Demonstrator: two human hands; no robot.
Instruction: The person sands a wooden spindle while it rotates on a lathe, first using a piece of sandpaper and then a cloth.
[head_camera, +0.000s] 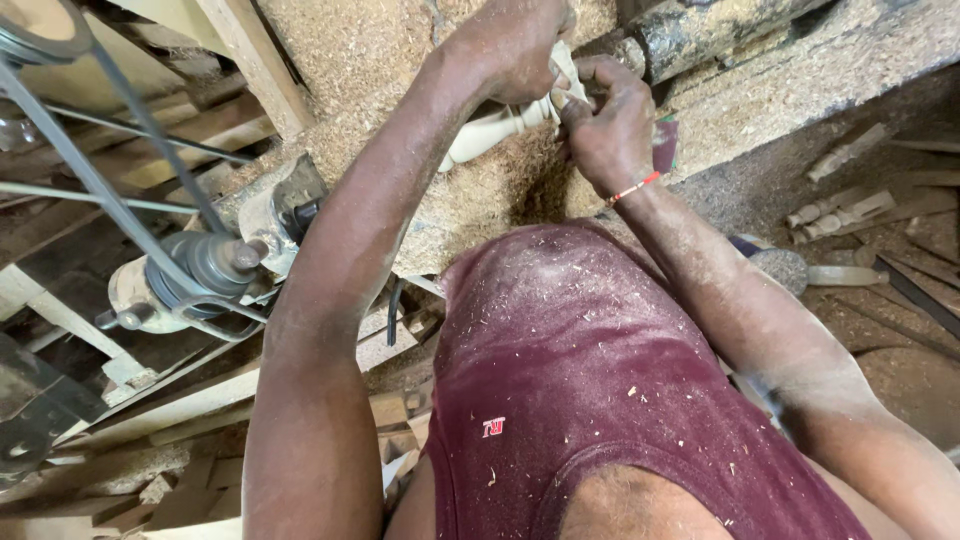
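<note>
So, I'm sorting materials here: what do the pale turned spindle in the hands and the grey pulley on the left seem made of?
The pale turned spindle looks like bare, unfinished wood, with sawdust all around. The grey pulley looks like dull metal, smooth and belt-driven, though dust hides detail.

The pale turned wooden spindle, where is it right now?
In the head view the spindle lies top centre over the sawdust-covered bench, held between the left hand and the right hand.

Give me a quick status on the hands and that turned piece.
Left hand and right hand both gripping the pale turned spindle. Spindle over the sawdust-covered bench. Nothing blocking the hands.
</note>
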